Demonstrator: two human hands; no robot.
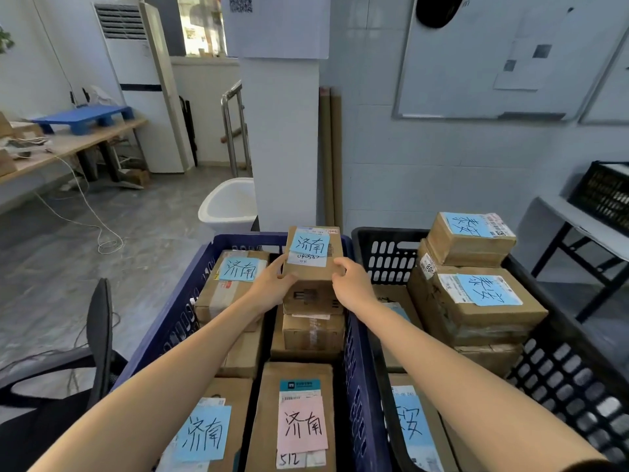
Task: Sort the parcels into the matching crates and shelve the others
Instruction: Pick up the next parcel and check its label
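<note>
A small parcel (312,271) labelled 济南 is gripped by its sides between the left hand (274,284) and right hand (352,285), seemingly to be squared on the stack (311,330) just below them in the blue crate (170,330), among matching labels. Right of the hands, the black crate (561,369) is filled with differently labelled parcels. Whether the parcel rests on the stack cannot be told.

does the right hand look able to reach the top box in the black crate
Probably, once free: the top box lies uncovered, nothing above it, but the right hand grips a small box.
</note>
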